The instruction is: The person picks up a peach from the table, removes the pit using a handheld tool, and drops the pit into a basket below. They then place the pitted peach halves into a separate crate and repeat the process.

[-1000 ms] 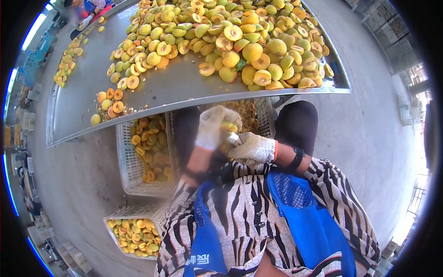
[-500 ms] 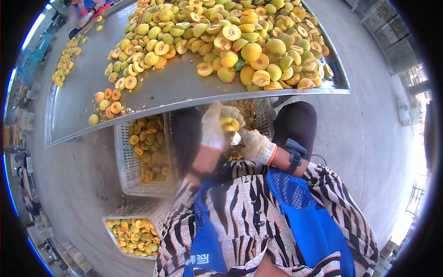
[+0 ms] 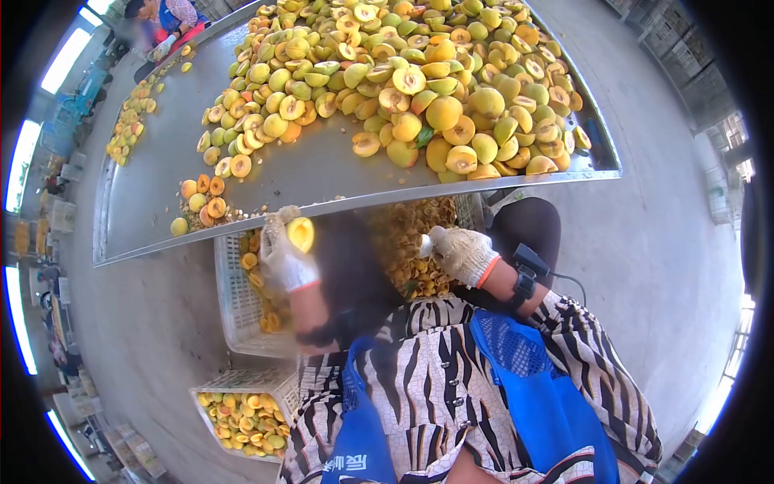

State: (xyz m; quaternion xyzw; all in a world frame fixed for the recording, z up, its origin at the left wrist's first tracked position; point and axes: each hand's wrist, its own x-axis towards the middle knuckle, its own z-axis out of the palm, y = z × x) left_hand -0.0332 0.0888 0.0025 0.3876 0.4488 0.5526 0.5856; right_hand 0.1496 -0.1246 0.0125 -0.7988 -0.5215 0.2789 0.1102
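Observation:
My left hand (image 3: 284,252), in a pale knit glove, is at the front edge of the metal table (image 3: 322,173). Its fingers are closed on a yellow peach half (image 3: 301,235), cut face showing; the hand is slightly blurred. My right hand (image 3: 463,254), gloved too, is above the crate between my knees, with its fingers wrapped round a small white-ended object (image 3: 426,245) whose kind I cannot make out. Beneath it lie many small brownish-yellow fruit pieces (image 3: 431,282). A large heap of peach halves (image 3: 387,89) covers the table's far and right side.
A white crate (image 3: 230,298) with peach halves stands left of my knee, partly under the table. Behind it, a second crate (image 3: 282,387) holds more halves. A smaller row of fruit (image 3: 133,121) lies along the table's left side, near another person (image 3: 173,20).
My hands were together around fruit and have moved apart. The left hand went left to the table edge with a peach half; the right moved slightly right. The view has shifted a little.

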